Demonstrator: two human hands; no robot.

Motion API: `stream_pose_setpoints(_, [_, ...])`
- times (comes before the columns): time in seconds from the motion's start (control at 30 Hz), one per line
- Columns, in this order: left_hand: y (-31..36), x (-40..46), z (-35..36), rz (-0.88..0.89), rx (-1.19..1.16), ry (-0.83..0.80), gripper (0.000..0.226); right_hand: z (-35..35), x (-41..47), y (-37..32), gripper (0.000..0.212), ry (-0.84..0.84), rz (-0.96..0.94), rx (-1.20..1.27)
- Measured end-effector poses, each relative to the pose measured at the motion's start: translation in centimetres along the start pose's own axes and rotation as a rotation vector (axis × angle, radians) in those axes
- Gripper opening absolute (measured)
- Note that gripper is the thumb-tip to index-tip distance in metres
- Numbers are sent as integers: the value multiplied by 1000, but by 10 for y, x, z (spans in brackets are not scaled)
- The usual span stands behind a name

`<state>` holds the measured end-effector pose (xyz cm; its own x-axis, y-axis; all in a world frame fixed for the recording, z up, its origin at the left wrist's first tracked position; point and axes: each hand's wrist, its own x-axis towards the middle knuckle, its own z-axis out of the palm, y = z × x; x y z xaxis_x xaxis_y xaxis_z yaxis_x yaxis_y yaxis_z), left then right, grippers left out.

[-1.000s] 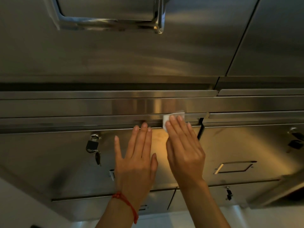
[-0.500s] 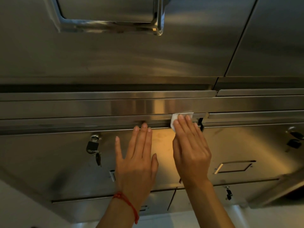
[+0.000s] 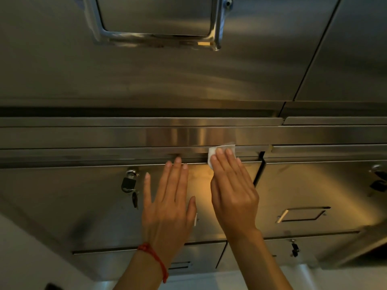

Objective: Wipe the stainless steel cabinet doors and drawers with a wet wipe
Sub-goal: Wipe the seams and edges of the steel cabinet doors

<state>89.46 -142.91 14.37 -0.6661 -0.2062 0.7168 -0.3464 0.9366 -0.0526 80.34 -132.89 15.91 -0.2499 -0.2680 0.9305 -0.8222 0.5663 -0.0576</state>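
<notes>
Head view, steep downward angle on a stainless steel cabinet (image 3: pixel 62 76). Biggest surface is the upper door (image 3: pixel 240 65), which fills the top half, with a chrome loop handle (image 3: pixel 155 38) near the top edge; a second door panel (image 3: pixel 351 59) sits to its right across a thin dark seam. Below the doors a horizontal steel rail (image 3: pixel 83 137) runs the full width. Under the rail is the left drawer front (image 3: pixel 88 195), and beside it, across a dark vertical gap, the right drawer front (image 3: pixel 314 185) with a recessed pull (image 3: pixel 301 214). A lower row of drawers (image 3: pixel 201 260) shows at the bottom, partly hidden by the forearms. Left hand (image 3: pixel 167 208) lies flat on the left drawer front, fingers straight and slightly spread, holding nothing, fingertips reaching the drawer's top edge. Right hand (image 3: pixel 234 193) is also flat with straight fingers, pressing the wet wipe (image 3: pixel 217 150) against the lip where the rail meets the drawer top, just left of the vertical gap; only the wipe's upper part shows past the fingertips. Red string bracelet (image 3: pixel 155 258) on the left wrist. Black padlock (image 3: pixel 128 182) with a key hanging below it, on the left drawer, left of the left hand. Another small lock (image 3: pixel 294 249) on the lower row; dark hardware at the far right edge is too cropped to identify.
</notes>
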Motion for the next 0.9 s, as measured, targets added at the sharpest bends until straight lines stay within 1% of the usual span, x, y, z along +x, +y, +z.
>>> stream_pose_setpoints(0.17, [-14,0,0,-12,0,-6,57,8,0,-18,26,-7,-17,23])
stream_pose_setpoints(0.3, [-18,-2,1,-11,3,-24,57,8,-1,-13,29,-36,-50,-8])
stream_pose_setpoints(0.47, [-17,-1,2,-35,-19,-34,57,9,-2,-16,28,18,40,5])
stream_pose_setpoints(0.57, [-17,-2,3,-36,-28,-27,58,14,0,-29,26,-15,-32,17])
stream_pose_setpoints(0.67, [-16,-2,3,-31,-15,-32,58,13,1,-26,28,-55,-83,0])
stream_pose_setpoints(0.83, [-19,-1,1,-19,-28,-37,57,12,-1,-24,29,8,32,-29])
stream_pose_setpoints(0.9, [-19,-1,1,-17,-40,-41,58,16,-1,-33,26,11,22,0])
